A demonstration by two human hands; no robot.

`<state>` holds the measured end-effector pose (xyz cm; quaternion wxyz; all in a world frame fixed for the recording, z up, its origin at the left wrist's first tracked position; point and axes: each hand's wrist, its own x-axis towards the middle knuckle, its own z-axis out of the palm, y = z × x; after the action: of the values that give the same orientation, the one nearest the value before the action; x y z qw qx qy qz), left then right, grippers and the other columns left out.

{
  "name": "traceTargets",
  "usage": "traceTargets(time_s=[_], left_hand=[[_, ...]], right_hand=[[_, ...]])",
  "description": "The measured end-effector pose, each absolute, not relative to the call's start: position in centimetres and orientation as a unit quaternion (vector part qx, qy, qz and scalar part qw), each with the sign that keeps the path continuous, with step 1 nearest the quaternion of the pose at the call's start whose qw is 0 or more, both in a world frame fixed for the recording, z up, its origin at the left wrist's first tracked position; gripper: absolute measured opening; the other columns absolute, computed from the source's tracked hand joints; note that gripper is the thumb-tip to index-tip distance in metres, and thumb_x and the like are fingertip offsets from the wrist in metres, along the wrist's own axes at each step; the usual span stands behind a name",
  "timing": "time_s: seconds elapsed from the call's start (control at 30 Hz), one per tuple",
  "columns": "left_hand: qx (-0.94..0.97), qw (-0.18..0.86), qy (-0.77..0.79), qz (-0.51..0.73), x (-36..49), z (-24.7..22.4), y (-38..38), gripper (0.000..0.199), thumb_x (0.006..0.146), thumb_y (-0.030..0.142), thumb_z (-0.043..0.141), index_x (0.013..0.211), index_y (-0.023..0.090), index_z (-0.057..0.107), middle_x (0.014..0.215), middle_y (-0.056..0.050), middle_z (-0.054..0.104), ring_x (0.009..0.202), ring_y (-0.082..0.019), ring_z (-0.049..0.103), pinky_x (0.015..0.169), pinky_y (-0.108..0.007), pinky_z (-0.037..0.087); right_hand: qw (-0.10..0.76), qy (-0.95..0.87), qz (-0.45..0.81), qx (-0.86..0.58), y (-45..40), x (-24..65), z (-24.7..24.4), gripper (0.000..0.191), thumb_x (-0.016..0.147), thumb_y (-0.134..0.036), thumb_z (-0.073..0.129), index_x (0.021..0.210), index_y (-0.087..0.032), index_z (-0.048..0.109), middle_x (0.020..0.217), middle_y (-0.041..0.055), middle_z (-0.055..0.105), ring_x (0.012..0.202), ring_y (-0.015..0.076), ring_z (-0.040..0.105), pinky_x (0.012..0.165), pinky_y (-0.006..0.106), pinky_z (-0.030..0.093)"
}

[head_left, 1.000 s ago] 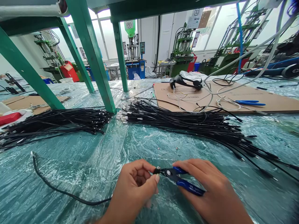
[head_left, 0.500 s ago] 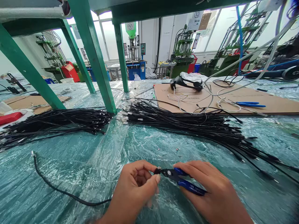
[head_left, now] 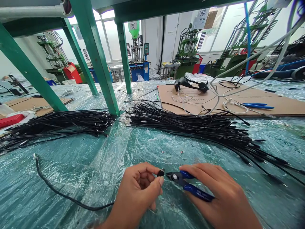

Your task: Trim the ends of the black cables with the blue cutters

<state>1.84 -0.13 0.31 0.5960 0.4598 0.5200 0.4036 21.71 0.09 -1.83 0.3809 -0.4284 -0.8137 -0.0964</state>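
While the left hand (head_left: 138, 190) is curling narrowly around a thin black cable (head_left: 69, 198), its thumb and forefinger are pinching the cable's small moulded plug (head_left: 161, 172), which is sticking out from the fingertips toward the right hand (head_left: 214, 190). That right hand is wrapping around the blue-handled side cutters (head_left: 197, 192), gripping them firmly, and their dark steel tips are pointing left, just beside the plug, with a sliver of gap showing. The jaws are standing nearly closed. From under the left hand, the cable is curving away leftward in a loose arc across clear plastic sheeting (head_left: 95, 171), ending well left of the hand in a small pale metal tip (head_left: 35, 156).

Ahead of the hands, two long bundles of similar black cables (head_left: 190, 130) (head_left: 59, 124) are lying with their ends facing each other, on either side of a green steel table leg (head_left: 105, 76). Beyond the right hand, a cardboard sheet (head_left: 238, 108) is carrying a pair of blue-handled pliers (head_left: 258, 106), loops of white cable (head_left: 234, 106) and a black headset-like object (head_left: 190, 85). Far ahead, green vertical injection moulding machines (head_left: 187, 51) are standing along the wall.
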Motion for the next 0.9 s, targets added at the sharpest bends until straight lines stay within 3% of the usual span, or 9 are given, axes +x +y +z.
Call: traceTargets(time_s=[0.9], left_hand=[[0.459, 0.595, 0.516, 0.410, 1.88, -0.35, -0.31, 0.020, 0.069, 0.030, 0.074, 0.076, 0.014, 0.066, 0.054, 0.001, 0.062, 0.036, -0.005, 0.048, 0.037, -0.015, 0.039]], right_hand=[[0.373, -0.814, -0.130, -0.425, 0.37, 21.35, -2.23, 0.015, 0.089, -0.023, 0.049, 0.091, -0.022, 0.064, 0.075, -0.0006, 0.069, 0.065, 0.0136, 0.063, 0.061, 0.028, 0.048]])
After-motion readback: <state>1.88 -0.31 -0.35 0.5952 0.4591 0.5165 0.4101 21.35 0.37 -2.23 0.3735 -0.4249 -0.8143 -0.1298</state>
